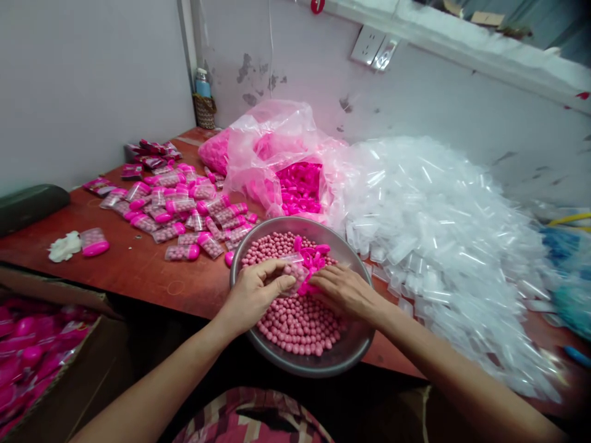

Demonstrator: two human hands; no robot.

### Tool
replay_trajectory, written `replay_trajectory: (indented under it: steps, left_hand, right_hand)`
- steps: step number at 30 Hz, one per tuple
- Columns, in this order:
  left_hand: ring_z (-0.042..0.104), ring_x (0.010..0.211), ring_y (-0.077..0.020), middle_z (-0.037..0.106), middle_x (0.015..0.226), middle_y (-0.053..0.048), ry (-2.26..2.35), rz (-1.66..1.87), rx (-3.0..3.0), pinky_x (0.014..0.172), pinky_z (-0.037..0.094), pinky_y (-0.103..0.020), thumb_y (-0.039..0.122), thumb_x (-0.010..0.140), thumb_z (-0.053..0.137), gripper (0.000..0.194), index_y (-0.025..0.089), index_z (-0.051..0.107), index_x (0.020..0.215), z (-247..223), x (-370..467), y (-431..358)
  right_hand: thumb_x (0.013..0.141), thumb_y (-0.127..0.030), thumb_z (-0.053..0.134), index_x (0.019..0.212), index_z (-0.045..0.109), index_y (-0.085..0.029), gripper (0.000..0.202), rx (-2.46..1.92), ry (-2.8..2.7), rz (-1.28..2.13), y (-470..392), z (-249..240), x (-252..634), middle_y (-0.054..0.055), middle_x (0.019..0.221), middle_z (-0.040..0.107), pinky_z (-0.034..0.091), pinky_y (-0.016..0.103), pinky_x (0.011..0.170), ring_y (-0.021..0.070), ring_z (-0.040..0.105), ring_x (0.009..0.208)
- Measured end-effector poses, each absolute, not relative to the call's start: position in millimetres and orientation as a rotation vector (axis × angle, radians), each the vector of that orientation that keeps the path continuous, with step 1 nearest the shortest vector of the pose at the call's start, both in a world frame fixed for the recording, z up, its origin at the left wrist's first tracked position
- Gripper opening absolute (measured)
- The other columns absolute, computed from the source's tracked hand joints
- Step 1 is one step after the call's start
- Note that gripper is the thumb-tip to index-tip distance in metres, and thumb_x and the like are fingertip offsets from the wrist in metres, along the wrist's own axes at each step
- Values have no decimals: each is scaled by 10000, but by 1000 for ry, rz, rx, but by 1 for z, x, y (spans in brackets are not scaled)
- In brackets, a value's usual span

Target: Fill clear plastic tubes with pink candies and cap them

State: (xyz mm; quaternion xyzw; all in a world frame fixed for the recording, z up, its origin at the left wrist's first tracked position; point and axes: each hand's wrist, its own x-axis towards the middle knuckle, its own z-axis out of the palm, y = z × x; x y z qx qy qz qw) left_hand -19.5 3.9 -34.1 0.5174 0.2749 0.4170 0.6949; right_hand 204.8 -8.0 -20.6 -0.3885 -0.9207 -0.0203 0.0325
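My left hand (256,292) pinches a small clear plastic container (295,267) with pink beads inside, held over a grey metal bowl (311,368). Loose pink beads (300,326) fill much of the bowl. On top of them lies a small heap of bright pink caps (318,252). My right hand (344,289) is over the bowl's right side, fingers stretched out and slightly bent, their tips at the caps beside the container. Whether a cap is under those fingertips is hidden.
Filled, capped containers (184,206) lie spread on the red table (152,286) to the left. Behind the bowl, an open plastic bag (277,132) holds more pink caps. Clear empty containers (434,221) are heaped at right. A cardboard box (87,363) with pink-capped items stands lower left.
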Motion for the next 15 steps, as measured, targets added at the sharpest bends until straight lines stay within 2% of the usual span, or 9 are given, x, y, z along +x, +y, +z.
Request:
replay_trajectory:
  steps: [2,5,7,11,15]
  left_hand:
    - [609,823,-176,642,877,-35,634,918,1229,761,519,-309,283,785,591,218,154,642,953,-34,-20,5]
    - [604,876,-199,661,916,-50,706,930,1405,777,487,-290,272,808,560,200,161,656,945,-31,-20,4]
    - [602,864,-192,670,892,-35,759,945,1529,776,463,-273,236,816,544,174,172,665,923,-27,-21,2]
    - [600,771,-162,671,811,-11,825,977,1699,727,433,-244,183,825,521,151,173,666,869,-21,-21,-4]
    - [604,739,-150,674,796,-19,875,1014,1788,697,429,-232,167,841,502,158,167,659,823,-21,-21,-9]
  right_hand:
    - [896,-259,449,1093,557,-165,244,-1317,-2478,169,-9,-12,203,81,953,637,461,308,779,178,585,866]
    - [907,-259,429,1169,530,-210,285,-1318,-2127,373,-14,5,191,72,1067,596,449,314,856,182,557,995]
    - [908,-244,423,1186,529,-231,298,-1250,-2111,384,-18,13,180,70,1069,578,435,336,884,189,534,1029]
    - [907,-208,416,1237,487,-247,340,-1132,-2254,316,-22,14,164,66,971,567,473,314,798,172,552,918]
    - [900,-153,419,1293,410,-243,403,-1056,-2326,208,-24,8,159,72,964,537,483,288,755,164,542,884]
